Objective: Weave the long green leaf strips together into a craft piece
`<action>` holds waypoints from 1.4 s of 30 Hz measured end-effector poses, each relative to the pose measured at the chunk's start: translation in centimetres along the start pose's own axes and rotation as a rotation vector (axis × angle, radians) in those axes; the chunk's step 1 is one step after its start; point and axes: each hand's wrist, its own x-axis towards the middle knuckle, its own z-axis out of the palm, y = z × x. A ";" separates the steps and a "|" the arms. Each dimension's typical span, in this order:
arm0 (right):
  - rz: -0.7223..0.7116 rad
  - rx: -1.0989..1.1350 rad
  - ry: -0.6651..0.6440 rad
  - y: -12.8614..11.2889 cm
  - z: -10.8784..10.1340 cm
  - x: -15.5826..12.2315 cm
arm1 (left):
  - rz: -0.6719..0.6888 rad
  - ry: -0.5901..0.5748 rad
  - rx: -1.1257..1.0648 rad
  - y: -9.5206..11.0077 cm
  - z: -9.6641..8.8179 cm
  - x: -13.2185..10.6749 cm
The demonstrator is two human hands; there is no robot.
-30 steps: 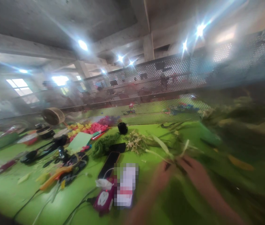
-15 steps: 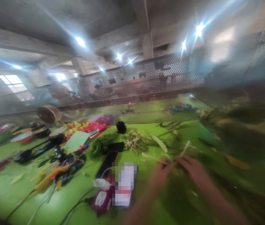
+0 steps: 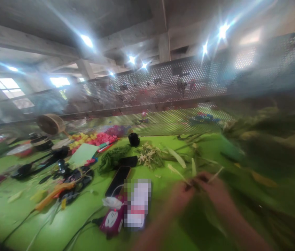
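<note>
My left hand (image 3: 182, 193) and my right hand (image 3: 211, 184) meet low over the green table, right of centre. Their fingers pinch a few pale green leaf strips (image 3: 193, 167), whose narrow ends stick up and out to both sides. Blur hides exactly where the strips cross between the fingertips. Just beyond lies a wider pale leaf (image 3: 177, 157). To its left rests a bunch of dried, cream-coloured flower-like pieces (image 3: 149, 156) with green stems.
Left of my hands are a pixelated phone (image 3: 138, 205), a dark phone (image 3: 118, 181) and a purple power strip (image 3: 113, 218). An orange glue gun (image 3: 54, 196) trails a cord. A perforated screen (image 3: 149, 90) stands behind; a large leafy bundle (image 3: 262, 134) is at right.
My hands have shifted slightly, still close together. The strips between them have turned: one now points nearly straight up, another out to the right. Beyond the screen a person has moved right.
</note>
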 end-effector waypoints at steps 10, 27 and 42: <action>-0.033 -0.212 0.022 -0.8 -0.8 0.1 | -0.036 0.137 -0.322 -0.3 -0.2 0.8; 0.113 -0.018 -0.236 1.0 0.3 0.6 | 0.049 0.212 -0.036 -0.4 -0.7 0.8; -0.272 -0.603 -0.106 0.6 -0.5 -1.1 | 0.028 0.392 0.072 -0.7 -1.2 0.9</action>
